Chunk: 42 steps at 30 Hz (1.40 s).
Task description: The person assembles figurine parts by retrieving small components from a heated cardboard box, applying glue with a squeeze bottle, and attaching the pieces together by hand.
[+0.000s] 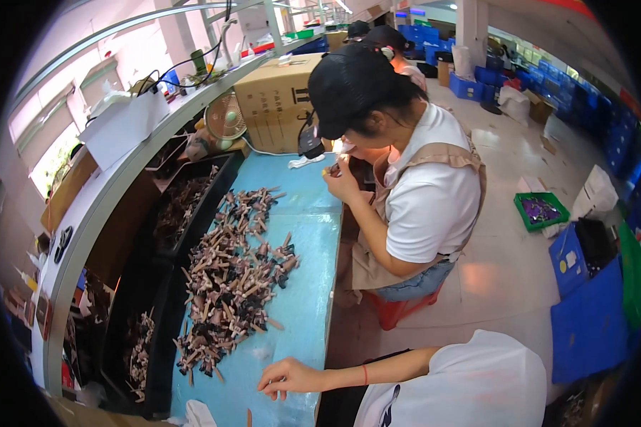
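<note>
My right hand, with a red band at the wrist, hovers over the near part of the blue tabletop. Its fingers are loosely bent and somewhat apart, and nothing shows in them. Left of and beyond it spreads a heap of small pinkish-brown and black pieces with tan stick-like ends; their kind is not clear. A single tan stick-like piece lies near the lower edge. Close by is a white, cloth-like item, partly cut off. My left hand is out of the picture.
Black bins with similar pieces line the table's left side under a shelf. A co-worker on a red stool holds something small. A fan and cardboard box stand at the far end; blue crates are at right.
</note>
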Each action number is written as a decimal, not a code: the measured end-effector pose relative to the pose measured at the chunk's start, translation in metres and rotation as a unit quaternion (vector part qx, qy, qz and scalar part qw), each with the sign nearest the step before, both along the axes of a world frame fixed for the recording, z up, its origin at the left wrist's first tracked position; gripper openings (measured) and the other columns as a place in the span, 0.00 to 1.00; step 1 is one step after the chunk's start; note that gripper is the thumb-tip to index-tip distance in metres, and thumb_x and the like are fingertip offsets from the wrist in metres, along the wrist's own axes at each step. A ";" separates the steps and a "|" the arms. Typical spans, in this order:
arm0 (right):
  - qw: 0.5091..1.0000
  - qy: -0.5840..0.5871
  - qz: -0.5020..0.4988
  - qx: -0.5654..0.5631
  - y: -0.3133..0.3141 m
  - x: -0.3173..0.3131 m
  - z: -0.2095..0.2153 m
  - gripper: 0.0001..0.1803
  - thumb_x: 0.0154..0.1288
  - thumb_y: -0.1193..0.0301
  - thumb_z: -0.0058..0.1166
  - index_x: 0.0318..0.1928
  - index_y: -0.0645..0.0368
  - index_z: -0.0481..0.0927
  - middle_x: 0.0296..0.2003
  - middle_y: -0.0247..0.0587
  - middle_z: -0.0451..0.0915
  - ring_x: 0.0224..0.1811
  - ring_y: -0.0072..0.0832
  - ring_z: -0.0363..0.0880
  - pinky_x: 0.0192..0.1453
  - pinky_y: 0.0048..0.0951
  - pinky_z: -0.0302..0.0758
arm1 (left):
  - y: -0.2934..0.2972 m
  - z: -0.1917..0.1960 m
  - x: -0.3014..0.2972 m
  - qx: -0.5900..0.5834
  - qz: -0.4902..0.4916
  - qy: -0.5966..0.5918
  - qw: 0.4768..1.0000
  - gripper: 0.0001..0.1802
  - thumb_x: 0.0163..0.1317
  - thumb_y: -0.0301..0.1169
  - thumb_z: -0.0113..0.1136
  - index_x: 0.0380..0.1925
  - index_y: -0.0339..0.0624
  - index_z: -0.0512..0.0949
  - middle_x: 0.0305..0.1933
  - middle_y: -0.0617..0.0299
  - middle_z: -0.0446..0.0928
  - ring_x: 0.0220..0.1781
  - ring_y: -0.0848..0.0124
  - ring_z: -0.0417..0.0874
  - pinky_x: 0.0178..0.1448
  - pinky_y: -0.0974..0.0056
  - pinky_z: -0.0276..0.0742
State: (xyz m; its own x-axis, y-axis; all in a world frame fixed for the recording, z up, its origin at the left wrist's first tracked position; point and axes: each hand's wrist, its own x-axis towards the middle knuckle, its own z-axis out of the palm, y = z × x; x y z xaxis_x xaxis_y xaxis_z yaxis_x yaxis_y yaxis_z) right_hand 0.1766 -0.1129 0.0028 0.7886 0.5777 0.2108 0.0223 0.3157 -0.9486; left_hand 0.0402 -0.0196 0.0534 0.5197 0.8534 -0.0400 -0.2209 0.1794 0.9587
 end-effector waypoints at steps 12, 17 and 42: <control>0.979 0.191 0.063 0.024 -0.051 -0.003 0.089 0.19 0.56 0.84 0.52 0.50 0.69 0.69 0.33 0.46 0.78 0.31 0.28 0.80 0.29 0.22 0.78 | -0.021 -0.026 0.040 0.188 -0.012 -0.048 0.981 0.16 0.46 0.12 0.62 0.34 0.36 0.72 0.42 0.54 0.71 0.43 0.66 0.76 0.47 0.65 0.76; 0.975 0.177 0.130 0.024 -0.038 -0.016 0.093 0.11 0.58 0.83 0.53 0.42 0.71 0.74 0.36 0.45 0.78 0.34 0.27 0.80 0.31 0.23 0.80 | -0.021 -0.013 0.032 0.284 -0.001 -0.041 0.958 0.14 0.48 0.14 0.61 0.35 0.36 0.73 0.43 0.53 0.72 0.42 0.68 0.78 0.46 0.68 0.75; 0.951 0.271 0.145 -0.012 -0.012 -0.027 0.082 0.07 0.57 0.83 0.53 0.37 0.67 0.70 0.32 0.46 0.77 0.24 0.26 0.79 0.23 0.24 0.80 | 0.001 -0.012 0.019 0.472 0.051 0.004 0.880 0.18 0.42 0.12 0.62 0.34 0.37 0.74 0.37 0.53 0.76 0.36 0.61 0.79 0.37 0.64 0.77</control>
